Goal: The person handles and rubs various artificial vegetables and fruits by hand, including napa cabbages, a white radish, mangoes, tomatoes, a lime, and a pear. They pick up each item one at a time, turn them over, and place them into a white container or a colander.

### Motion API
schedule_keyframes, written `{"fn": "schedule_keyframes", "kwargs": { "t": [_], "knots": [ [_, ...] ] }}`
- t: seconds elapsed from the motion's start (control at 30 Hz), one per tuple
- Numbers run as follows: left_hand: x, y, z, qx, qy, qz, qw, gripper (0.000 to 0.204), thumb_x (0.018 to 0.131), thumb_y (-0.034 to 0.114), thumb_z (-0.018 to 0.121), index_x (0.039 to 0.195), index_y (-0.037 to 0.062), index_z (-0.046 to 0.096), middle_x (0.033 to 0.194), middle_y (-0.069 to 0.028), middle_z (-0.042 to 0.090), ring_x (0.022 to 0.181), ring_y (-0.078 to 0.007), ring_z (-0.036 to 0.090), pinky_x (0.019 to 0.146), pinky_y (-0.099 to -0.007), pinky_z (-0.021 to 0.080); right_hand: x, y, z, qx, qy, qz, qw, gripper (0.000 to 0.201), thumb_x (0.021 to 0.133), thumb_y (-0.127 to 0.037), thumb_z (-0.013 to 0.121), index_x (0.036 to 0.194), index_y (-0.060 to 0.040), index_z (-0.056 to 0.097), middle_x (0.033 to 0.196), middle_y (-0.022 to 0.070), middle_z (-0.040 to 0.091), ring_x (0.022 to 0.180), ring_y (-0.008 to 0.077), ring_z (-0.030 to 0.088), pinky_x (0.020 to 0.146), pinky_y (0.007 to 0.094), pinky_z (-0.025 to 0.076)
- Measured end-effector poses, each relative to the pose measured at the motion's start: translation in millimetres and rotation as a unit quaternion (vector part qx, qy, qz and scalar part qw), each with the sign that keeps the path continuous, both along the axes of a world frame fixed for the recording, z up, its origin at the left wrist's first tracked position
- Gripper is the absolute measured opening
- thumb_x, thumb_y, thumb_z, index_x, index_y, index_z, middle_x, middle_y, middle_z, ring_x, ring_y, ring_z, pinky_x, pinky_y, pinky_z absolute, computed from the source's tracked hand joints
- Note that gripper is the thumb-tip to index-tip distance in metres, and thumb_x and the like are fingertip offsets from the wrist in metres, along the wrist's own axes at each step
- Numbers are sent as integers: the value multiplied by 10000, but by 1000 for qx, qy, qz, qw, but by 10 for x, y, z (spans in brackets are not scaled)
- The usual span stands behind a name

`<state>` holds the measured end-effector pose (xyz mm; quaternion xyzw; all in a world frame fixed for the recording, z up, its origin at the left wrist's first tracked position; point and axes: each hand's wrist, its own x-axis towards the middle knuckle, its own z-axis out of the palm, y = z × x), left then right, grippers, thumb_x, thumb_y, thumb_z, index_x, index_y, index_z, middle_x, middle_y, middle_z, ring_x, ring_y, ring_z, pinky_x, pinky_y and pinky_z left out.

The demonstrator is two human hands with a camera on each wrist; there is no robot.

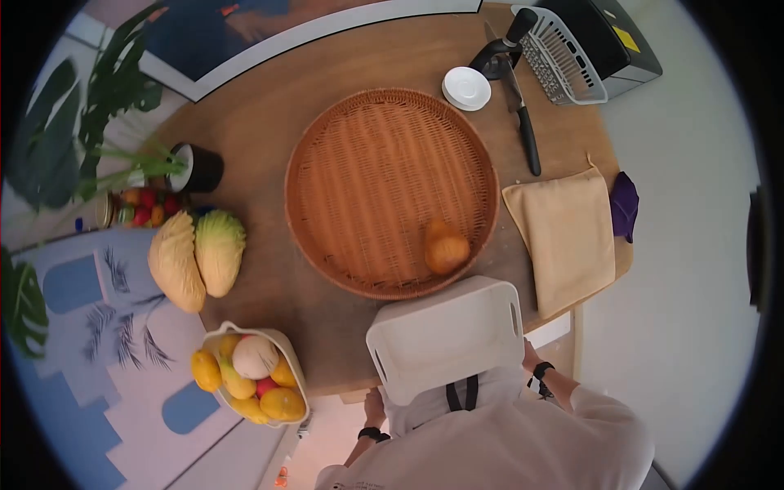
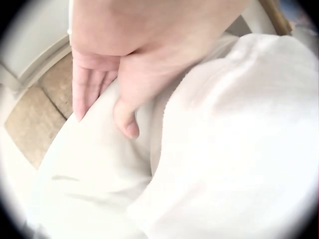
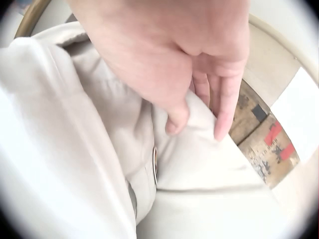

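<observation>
My left hand (image 1: 374, 407) hangs below the table's front edge. In the left wrist view, this left hand (image 2: 134, 59) rests against pale trousers (image 2: 99, 164), fingers loosely extended and nothing held. On the other side, my right hand (image 1: 531, 357) is also low beside the body. The right wrist view has the right hand (image 3: 174, 59) lying along the trouser leg (image 3: 219, 174), fingers loose and holding nothing. Nearest to both hands is a white rectangular bin (image 1: 445, 335) with handle slots, at the table's front edge. Beyond it, a round wicker tray (image 1: 367, 188) holds an orange-brown, pear-shaped squash (image 1: 446, 248).
At left stand a cream basket (image 1: 300, 384) of yellow fruit, two cabbage-like vegetables (image 1: 219, 253) and a potted plant (image 1: 196, 168). A black-handled knife (image 1: 529, 139), white lids (image 1: 466, 88), a grey basket (image 1: 563, 61) and a beige cloth bag (image 1: 567, 237) occupy the right.
</observation>
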<state>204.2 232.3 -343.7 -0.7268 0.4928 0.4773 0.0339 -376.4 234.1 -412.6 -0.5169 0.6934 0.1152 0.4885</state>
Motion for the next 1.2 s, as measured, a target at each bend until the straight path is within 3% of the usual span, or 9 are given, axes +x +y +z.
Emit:
{"fn": "schedule_keyframes", "kwargs": {
  "t": [0.07, 0.1, 0.17, 0.4, 0.63, 0.93, 1.03, 1.17, 1.2],
  "knots": [
    [153, 131, -139, 55, 44, 76, 995, 400, 1036, 355, 600, 1281, 40, 578, 1053, -313, 747, 1032, -552, 698, 815, -620, 560, -260, 766, -646, -67, 21, 61, 996, 665, 888, 11, 626, 1512, 78, 406, 1260, 341, 676, 1031, 490, 718, 890, 516, 606],
    [179, 148, -122, 126, 73, 154, 977, 353, 1051, 340, 574, 1229, 41, 638, 1073, -301, 750, 1047, -545, 696, 827, -616, 557, -154, 640, -330, -16, 11, 29, 999, 658, 889, 10, 626, 1507, 78, 411, 1259, 340, 678, 1030, 489, 719, 888, 515, 607],
    [43, -61, 208, 59, 56, 103, 991, 328, 1039, 329, 580, 1184, 57, 693, 1074, -279, 761, 1019, -528, 704, 812, -601, 561, -43, 420, 65, 23, 11, 11, 1000, 643, 891, 8, 624, 1498, 76, 423, 1256, 337, 680, 1028, 486, 721, 886, 514, 608],
    [106, -351, 609, 93, 43, 75, 992, 329, 1023, 336, 605, 1176, 65, 711, 1068, -261, 768, 1014, -513, 713, 805, -588, 568, 40, -128, 693, 79, 5, 5, 997, 594, 897, 0, 619, 1465, 71, 463, 1244, 326, 691, 1020, 475, 728, 877, 508, 613],
    [192, -384, 680, 87, 40, 56, 994, 329, 1006, 342, 629, 1167, 73, 729, 1061, -244, 776, 1009, -498, 722, 799, -575, 575, 146, -347, 794, 84, 1, 12, 996, 546, 903, -7, 614, 1432, 66, 503, 1233, 316, 701, 1012, 464, 735, 868, 503, 618],
    [331, -634, 323, -68, 45, -23, 996, 331, 984, 351, 661, 1156, 84, 752, 1053, -222, 785, 1003, -479, 734, 790, -559, 584, 68, -613, 539, 18, 4, 59, 998, 488, 910, -17, 608, 1389, 59, 554, 1219, 302, 714, 1002, 450, 744, 856, 496, 624],
    [281, -777, 270, 37, -88, -116, 989, 318, 965, 315, 731, 1194, 95, 755, 1055, -192, 794, 1033, -416, 758, 847, -515, 614, 119, -912, 547, -23, 1, 87, 996, 470, 913, -20, 606, 1375, 57, 571, 1214, 298, 718, 998, 445, 747, 852, 494, 626],
    [138, -870, 415, -64, -143, -71, 985, 128, 895, 248, 754, 944, 136, 718, 869, -99, 805, 836, -351, 793, 741, -499, 628, 346, -1455, 954, -73, 45, 200, 976, 447, 916, -24, 603, 1356, 54, 594, 1207, 292, 724, 994, 439, 751, 847, 491, 629],
    [113, -882, 494, -76, -149, -54, 984, 122, 844, 192, 783, 922, 141, 705, 830, -60, 796, 806, -321, 793, 726, -464, 632, 527, -1664, 1328, -78, 100, 288, 949, 297, 922, -96, 623, 1193, -6, 703, 1118, 231, 769, 994, 387, 772, 827, 492, 633]
  ]
}}
